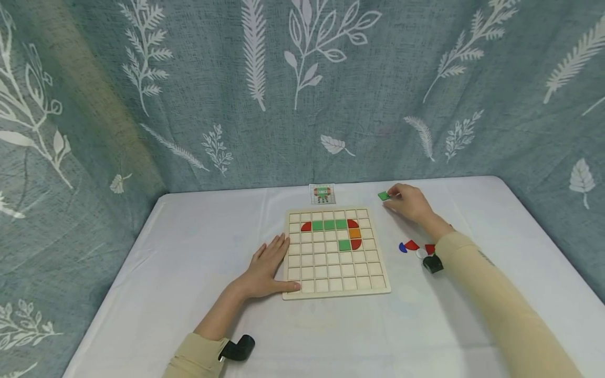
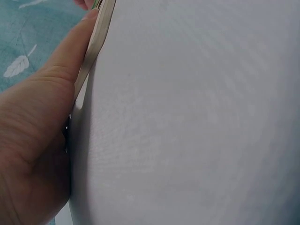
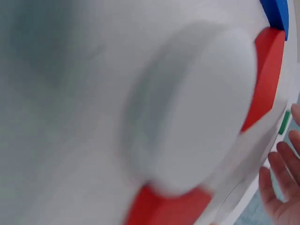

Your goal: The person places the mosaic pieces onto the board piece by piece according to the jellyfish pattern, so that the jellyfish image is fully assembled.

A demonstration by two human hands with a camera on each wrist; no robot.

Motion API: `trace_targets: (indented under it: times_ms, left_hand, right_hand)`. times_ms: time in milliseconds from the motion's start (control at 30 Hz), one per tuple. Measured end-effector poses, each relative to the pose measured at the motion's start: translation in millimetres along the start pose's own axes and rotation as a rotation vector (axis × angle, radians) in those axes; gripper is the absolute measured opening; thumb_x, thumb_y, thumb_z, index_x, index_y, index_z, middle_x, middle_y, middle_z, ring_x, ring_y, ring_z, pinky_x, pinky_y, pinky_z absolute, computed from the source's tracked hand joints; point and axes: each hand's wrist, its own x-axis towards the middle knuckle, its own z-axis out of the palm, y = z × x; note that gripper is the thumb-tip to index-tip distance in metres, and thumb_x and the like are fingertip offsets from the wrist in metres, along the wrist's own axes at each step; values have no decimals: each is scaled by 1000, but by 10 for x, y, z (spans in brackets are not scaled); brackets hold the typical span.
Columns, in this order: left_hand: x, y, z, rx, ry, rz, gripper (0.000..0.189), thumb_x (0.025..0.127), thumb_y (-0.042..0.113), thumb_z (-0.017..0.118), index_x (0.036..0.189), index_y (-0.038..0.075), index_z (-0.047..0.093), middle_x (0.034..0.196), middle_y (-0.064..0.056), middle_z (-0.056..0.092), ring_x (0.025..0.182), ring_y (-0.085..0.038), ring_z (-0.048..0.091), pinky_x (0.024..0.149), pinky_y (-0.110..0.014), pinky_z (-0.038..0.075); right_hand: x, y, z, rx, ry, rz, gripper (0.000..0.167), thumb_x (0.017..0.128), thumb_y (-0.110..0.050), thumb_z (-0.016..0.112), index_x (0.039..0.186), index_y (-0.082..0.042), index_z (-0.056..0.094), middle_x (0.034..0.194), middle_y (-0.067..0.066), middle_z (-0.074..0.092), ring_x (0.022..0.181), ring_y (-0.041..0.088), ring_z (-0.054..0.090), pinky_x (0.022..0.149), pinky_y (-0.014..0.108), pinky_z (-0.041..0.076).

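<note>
My left hand (image 1: pixel 267 270) lies along the left side of a pale wooden grid board (image 1: pixel 334 286), fingers straight and spread at its edge, thumb over the near left corner. Three green square tiles (image 1: pixel 329 225) fill a row on the board between two red quarter-round tiles (image 1: pixel 306 226). Below the right one are an orange tile (image 1: pixel 354 233), another red quarter-round and a green square (image 1: pixel 345 245). Beyond the board's right side, my right hand (image 1: pixel 410 203) reaches its fingertips to a loose green tile (image 1: pixel 383 196). In the right wrist view its fingers (image 3: pixel 281 171) are apart, close by a green tile (image 3: pixel 284 122).
A small pattern card (image 1: pixel 322 194) sits behind the board. Near the right forearm lie a blue piece (image 1: pixel 403 247), red pieces (image 1: pixel 411 245) and a white disc (image 1: pixel 421 253). The white-covered table (image 1: pixel 331 331) meets a leaf-patterned curtain (image 1: pixel 274 147) at the back.
</note>
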Motion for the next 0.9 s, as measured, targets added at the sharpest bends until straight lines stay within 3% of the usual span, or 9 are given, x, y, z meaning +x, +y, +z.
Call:
trace_targets:
  times_ms: [267,433,567,633,700,800,900]
  left_hand:
    - [1,15,0,5,-6,-1,111,82,53,73,155,-1,9,162,-16,4,149,-29,0,117,-51,-1]
    - [1,37,-7,2,-7,-2,111,82,53,74,155,-1,10,162,-17,4,149,-29,0,117,-51,-1]
    - [-5,41,-13,-1,-6,-7,111,81,52,74,155,-2,11,162,-17,5,149,-29,0,117,-51,-1]
    - [-7,37,-14,-2,-5,-10,111,81,52,74,155,-1,11,162,-17,5,149,-29,0,117,-50,-1]
    - [-7,31,-13,-1,-4,-12,111,81,52,74,155,-1,11,162,-17,5,149,-29,0,117,-50,-1]
    - [-3,23,-7,3,-1,-12,111,82,53,73,155,-1,11,162,-17,5,149,-29,0,117,-50,-1]
    - [1,22,-2,7,-1,-15,111,81,54,73,155,-1,11,162,-17,5,149,-28,0,117,-50,-1]
  right_hand:
    - [58,-115,69,-31,30,20,18,94,-14,65,100,2,66,102,21,65,95,34,60,84,47,49]
    - [-37,-263,127,99,7,-42,14,93,-14,68,100,-2,68,102,16,67,97,30,62,82,42,51]
    - [-244,-521,230,272,-115,-192,16,91,-17,71,103,-7,71,105,9,68,101,26,64,85,38,54]
    - [-358,-661,296,299,-193,-290,14,90,-17,72,102,-10,72,103,3,69,95,21,64,82,34,55]
    - [-447,-767,368,289,-257,-402,10,90,-17,72,99,-12,73,100,-1,68,83,16,62,75,29,53]
    - [-524,-867,466,220,-288,-554,6,89,-16,74,95,-16,73,95,-7,67,69,9,51,66,27,46]
    - [-558,-902,540,168,-274,-638,6,88,-13,73,93,-16,73,95,-7,67,70,8,49,68,27,44]
